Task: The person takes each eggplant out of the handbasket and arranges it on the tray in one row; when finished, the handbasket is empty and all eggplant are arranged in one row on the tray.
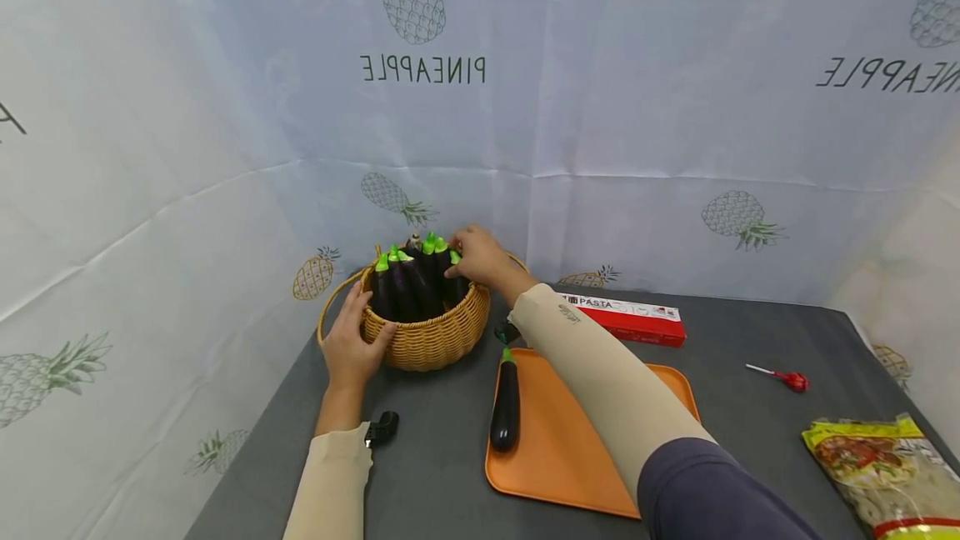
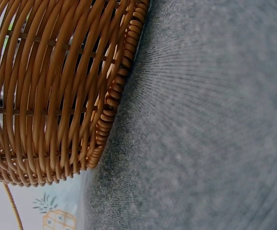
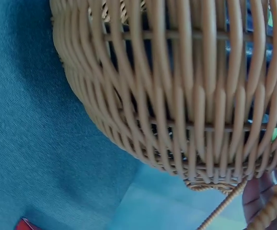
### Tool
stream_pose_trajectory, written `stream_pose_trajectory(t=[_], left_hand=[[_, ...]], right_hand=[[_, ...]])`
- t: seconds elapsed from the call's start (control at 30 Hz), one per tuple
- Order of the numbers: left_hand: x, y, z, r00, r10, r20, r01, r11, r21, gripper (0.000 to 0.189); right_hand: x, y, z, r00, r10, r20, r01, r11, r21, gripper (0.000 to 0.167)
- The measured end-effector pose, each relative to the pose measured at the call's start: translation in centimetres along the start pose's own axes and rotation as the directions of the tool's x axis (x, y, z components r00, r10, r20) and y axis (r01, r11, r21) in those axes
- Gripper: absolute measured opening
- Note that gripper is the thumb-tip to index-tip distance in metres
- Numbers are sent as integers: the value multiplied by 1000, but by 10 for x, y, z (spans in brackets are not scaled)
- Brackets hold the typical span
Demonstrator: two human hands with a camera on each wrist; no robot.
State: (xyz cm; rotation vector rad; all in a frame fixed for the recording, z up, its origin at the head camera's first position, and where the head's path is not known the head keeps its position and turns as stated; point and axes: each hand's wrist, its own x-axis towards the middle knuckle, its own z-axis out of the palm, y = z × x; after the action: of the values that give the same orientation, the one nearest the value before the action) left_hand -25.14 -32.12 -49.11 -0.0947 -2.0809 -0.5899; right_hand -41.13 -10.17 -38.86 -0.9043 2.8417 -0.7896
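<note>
A wicker basket (image 1: 427, 344) stands at the back left of the table, filled with several dark eggplants (image 1: 412, 286) whose green stem ends point up. My left hand (image 1: 352, 340) holds the basket's left side, thumb at the front rim and fingers along the edge. Over the right rim, my right hand (image 1: 480, 257) pinches the upper part of an eggplant (image 1: 456, 277) standing inside. The left wrist view has the basket's woven side (image 2: 47, 86) up close. In the right wrist view, part of my right hand (image 3: 260, 194) shows beyond the weave, near the handle.
An orange tray (image 1: 558, 440) lies in front, with one eggplant (image 1: 506, 407) along its left edge. Behind it is a red pasta box (image 1: 645, 325). A red lollipop (image 1: 791, 380) and a yellow-topped food bag (image 1: 885, 473) lie at right. A pineapple-print cloth (image 1: 622, 107) hangs behind.
</note>
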Motion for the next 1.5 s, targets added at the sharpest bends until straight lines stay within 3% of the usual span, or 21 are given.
stream_pose_trajectory(t=[0.23,0.53,0.77,0.93,1.27,1.5], left_hand=[[-3,0,-2,1000,-14,14,14,1000,7,83],[-1,-2,-2,1000,-13,28,13,1000,12,83],[-4,-2,-3,999,-17,34,17,1000,11,85],[-2,-2,-2,1000,-4,29,4,1000,5,83],[5,-3,-2,999,-13,33,13,1000,-7,85],[3,-3,-3,999,-18,42,18,1000,-10,86]], right_hand=[[1,-11,1,1000,21,15,-19,990,-143,48],[6,-17,4,997,82,7,-79,972,-220,51],[3,-15,12,996,90,-3,-89,985,-151,48],[-2,-14,7,998,64,-12,-65,991,-116,39],[-4,-15,-7,1000,-14,17,18,965,-263,48],[-5,-15,-8,995,10,103,21,957,-290,49]])
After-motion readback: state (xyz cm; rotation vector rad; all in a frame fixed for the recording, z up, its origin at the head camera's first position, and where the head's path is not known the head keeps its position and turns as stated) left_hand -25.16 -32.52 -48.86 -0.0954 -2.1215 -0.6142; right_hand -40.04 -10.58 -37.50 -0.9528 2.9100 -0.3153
